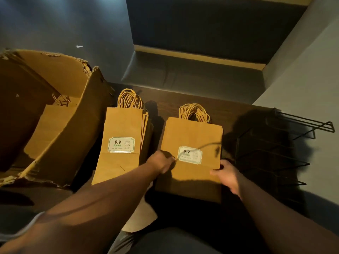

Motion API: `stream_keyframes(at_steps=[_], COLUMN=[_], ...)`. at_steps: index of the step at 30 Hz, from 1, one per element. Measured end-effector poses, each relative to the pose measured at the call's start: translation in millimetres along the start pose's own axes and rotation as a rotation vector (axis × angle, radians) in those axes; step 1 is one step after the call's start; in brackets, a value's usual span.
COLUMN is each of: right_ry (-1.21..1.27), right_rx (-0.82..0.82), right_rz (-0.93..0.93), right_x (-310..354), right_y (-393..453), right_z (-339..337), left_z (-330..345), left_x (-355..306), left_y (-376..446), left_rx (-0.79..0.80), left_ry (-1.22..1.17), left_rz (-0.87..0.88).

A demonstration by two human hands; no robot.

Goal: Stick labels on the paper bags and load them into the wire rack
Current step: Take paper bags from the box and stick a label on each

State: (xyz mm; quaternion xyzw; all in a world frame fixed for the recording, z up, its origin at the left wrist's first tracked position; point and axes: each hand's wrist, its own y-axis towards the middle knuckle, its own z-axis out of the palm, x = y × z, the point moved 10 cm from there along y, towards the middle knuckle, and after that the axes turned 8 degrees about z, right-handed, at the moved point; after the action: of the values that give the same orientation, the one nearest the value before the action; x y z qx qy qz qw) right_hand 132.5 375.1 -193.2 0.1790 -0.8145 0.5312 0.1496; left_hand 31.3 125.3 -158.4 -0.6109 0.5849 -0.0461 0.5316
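A: Where is the bag being handled?

B: The right bag (pixel 190 143) lies flat on top of a stack, between the two hands. Its label (pixel 189 155) sits between the fingers of both hands, a little beyond them.

A: How do the hands stand?

B: The left hand (pixel 162 163) grips the bag's left edge, fingers curled at it. The right hand (pixel 227 174) pinches the bag's right edge, thumb on top and fingers tucked under.

A: And the other bags?

B: The left stack (pixel 121 143) lies just left of the left hand's fingers, its top bag also labelled. Further left a torn box (pixel 60 125) holds more bags.

A: The rack?

B: The rack (pixel 271 154) stands just right of the right hand's fingers, on the table (pixel 165 96).
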Motion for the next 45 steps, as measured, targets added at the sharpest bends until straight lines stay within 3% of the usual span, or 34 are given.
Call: stream_keyframes(at_steps=[2,4,7,10,12,15,20,23,26,30,33,36,40,43,45], right_ry=[-0.038,-0.038,-0.176,-0.179,-0.133,0.013,0.006,-0.064,-0.129,-0.210,-0.082,-0.022,0.070,0.280,0.292], right_rx=[-0.233,-0.386,-0.511,-0.549,-0.530,-0.384,-0.195,-0.126,-0.038,0.113,0.239,0.181,0.142,0.117,0.114], right_rz=[-0.073,-0.141,-0.240,-0.452,-0.626,-0.711,-0.897,-0.979,-1.013,-0.803,-0.324,0.044,0.113,0.109,0.145], right_x=[7.1,27.0,69.4,123.3,159.1,204.0,277.0,320.9,358.6,392.2,383.4,364.3,347.6,312.4,298.3], right_y=[-4.7,-20.4,-47.4,-81.3,-105.7,-139.7,-204.3,-238.4,-260.3,-243.5,-191.6,-157.3,-113.2,-73.9,-65.9], right_z=[-10.7,-20.1,-27.3,-16.5,7.2,56.8,157.3,220.1,287.9,379.2,431.2,451.0,463.1,471.0,475.3], left_z=[2.1,-7.9,-36.9,-72.4,-103.5,-160.2,-273.6,-343.4,-396.0,-434.6,-448.6,-451.8,-428.9,-425.5,-429.1], left_x=[-0.1,-21.7,-64.5,-90.1,-93.8,-84.0,-34.9,20.5,96.7,201.5,261.8,295.2,324.0,337.1,332.2], left_y=[-4.0,-12.4,-29.0,-52.8,-69.6,-92.3,-121.7,-119.4,-95.5,-52.4,-30.3,-9.2,20.8,23.0,18.8], left_rx=[-0.106,-0.229,-0.305,-0.334,-0.394,-0.487,-0.655,-0.727,-0.649,-0.470,-0.437,-0.424,-0.338,-0.343,-0.347], left_ry=[0.040,-0.026,-0.098,-0.155,-0.218,-0.291,-0.284,-0.251,-0.243,-0.123,-0.275,-0.340,-0.356,-0.210,-0.144], left_rz=[0.009,0.132,0.371,0.478,0.528,0.588,0.658,0.575,0.358,0.028,-0.143,-0.222,-0.315,-0.373,-0.362])
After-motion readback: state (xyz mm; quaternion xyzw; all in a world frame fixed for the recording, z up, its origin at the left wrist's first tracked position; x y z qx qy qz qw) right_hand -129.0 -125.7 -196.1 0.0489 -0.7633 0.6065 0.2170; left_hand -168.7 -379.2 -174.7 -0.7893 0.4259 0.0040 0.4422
